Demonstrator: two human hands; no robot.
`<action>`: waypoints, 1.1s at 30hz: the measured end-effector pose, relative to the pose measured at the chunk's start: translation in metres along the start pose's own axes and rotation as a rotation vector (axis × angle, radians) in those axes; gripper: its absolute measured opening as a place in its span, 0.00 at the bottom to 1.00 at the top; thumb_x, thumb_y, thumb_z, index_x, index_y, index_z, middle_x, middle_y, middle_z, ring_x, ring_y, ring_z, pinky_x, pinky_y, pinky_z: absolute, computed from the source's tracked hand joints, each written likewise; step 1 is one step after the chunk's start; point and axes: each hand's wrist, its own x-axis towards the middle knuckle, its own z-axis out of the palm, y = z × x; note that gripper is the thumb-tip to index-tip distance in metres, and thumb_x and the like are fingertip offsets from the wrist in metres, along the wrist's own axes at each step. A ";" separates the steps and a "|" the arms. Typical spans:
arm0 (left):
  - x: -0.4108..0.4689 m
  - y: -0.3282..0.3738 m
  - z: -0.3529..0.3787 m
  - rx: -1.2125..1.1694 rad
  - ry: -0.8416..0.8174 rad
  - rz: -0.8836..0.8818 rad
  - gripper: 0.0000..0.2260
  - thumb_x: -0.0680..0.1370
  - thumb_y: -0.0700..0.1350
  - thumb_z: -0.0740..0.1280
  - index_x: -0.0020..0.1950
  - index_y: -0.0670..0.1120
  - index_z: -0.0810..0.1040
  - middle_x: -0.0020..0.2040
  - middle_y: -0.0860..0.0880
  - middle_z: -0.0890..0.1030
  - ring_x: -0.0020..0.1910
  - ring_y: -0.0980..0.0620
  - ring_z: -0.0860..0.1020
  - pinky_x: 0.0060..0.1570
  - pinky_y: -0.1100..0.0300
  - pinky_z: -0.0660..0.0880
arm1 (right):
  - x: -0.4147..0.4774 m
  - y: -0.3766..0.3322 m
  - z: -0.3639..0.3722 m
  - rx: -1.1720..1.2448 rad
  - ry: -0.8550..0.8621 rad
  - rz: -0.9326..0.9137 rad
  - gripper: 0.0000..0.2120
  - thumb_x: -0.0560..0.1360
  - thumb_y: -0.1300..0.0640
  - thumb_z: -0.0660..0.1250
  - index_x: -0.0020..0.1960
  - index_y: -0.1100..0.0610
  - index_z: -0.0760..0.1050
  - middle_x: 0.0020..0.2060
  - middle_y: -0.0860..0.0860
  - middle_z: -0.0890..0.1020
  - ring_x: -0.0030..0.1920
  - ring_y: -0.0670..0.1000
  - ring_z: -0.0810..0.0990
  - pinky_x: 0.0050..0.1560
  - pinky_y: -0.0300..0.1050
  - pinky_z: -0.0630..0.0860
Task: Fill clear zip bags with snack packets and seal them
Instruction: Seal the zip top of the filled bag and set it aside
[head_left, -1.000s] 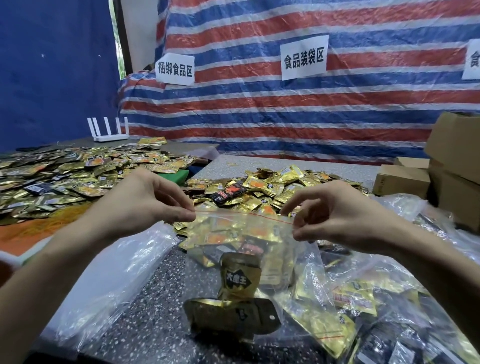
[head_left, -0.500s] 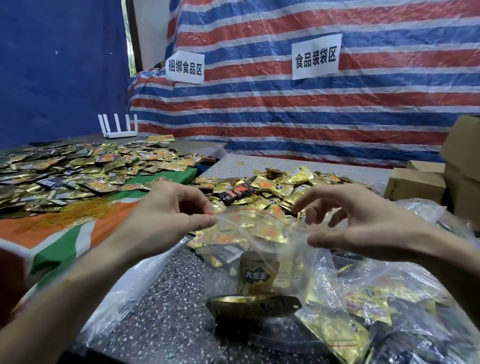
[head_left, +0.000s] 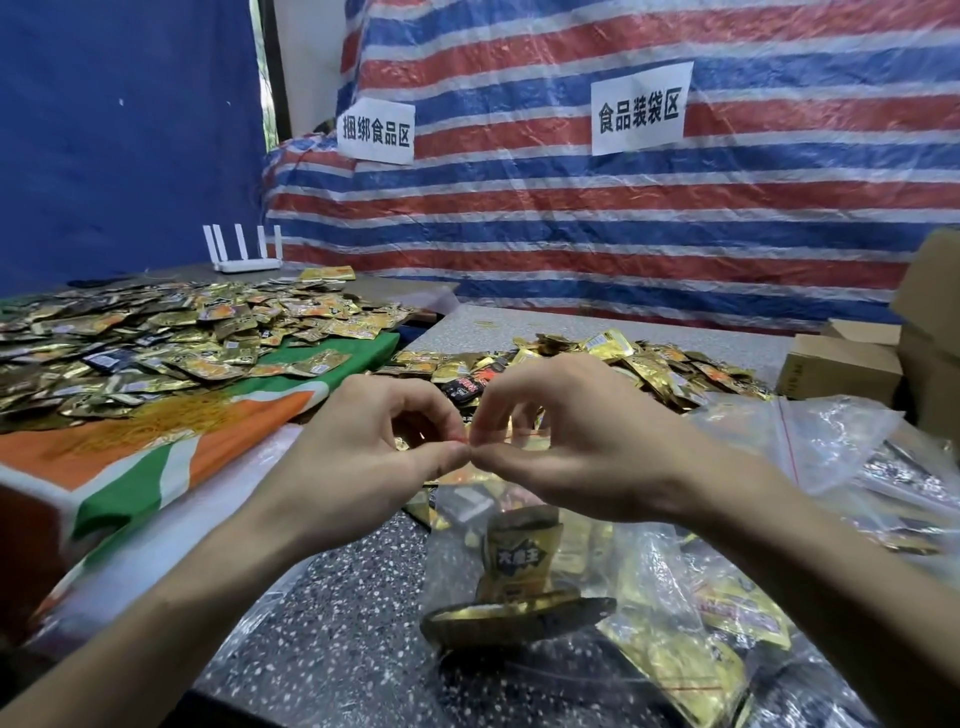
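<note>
A clear zip bag (head_left: 524, 525) hangs in front of me above the speckled table (head_left: 332, 623), with gold snack packets (head_left: 519, 571) inside it. My left hand (head_left: 374, 467) and my right hand (head_left: 566, 447) meet thumb tip to thumb tip at the bag's red zip strip, each pinching the top edge. Most of the strip is hidden behind my fingers. A pile of loose gold packets (head_left: 613, 364) lies on the table just beyond my hands.
Filled clear bags (head_left: 769, 597) lie heaped at the right. A second table with an orange, white and green cloth (head_left: 156, 462) holds many packets (head_left: 156, 338) on the left. Cardboard boxes (head_left: 841, 364) stand at the far right. A white router (head_left: 244, 254) sits at the back.
My hands have come together from the two ends of the zip strip to its middle. The bag's mouth, held wide before, is now bunched between my fingertips. The view has shifted.
</note>
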 end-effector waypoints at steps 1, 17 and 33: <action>0.000 -0.001 0.000 0.001 -0.002 0.009 0.06 0.72 0.38 0.76 0.39 0.48 0.83 0.37 0.51 0.84 0.39 0.52 0.81 0.46 0.51 0.78 | 0.001 0.000 0.000 0.005 -0.001 -0.003 0.02 0.75 0.51 0.72 0.45 0.48 0.83 0.38 0.41 0.82 0.41 0.43 0.79 0.45 0.50 0.78; 0.005 -0.022 0.015 0.052 0.029 0.385 0.06 0.72 0.40 0.71 0.37 0.42 0.86 0.32 0.53 0.82 0.31 0.51 0.78 0.29 0.54 0.72 | -0.014 0.019 0.002 0.049 0.003 0.046 0.04 0.76 0.47 0.70 0.46 0.46 0.82 0.38 0.37 0.80 0.42 0.40 0.77 0.46 0.49 0.77; 0.007 -0.043 0.003 -0.034 0.177 0.264 0.06 0.71 0.41 0.70 0.36 0.43 0.85 0.30 0.53 0.80 0.29 0.55 0.76 0.28 0.59 0.71 | -0.055 0.055 -0.015 0.037 0.025 0.183 0.06 0.76 0.48 0.70 0.45 0.49 0.84 0.38 0.40 0.82 0.41 0.41 0.78 0.40 0.37 0.71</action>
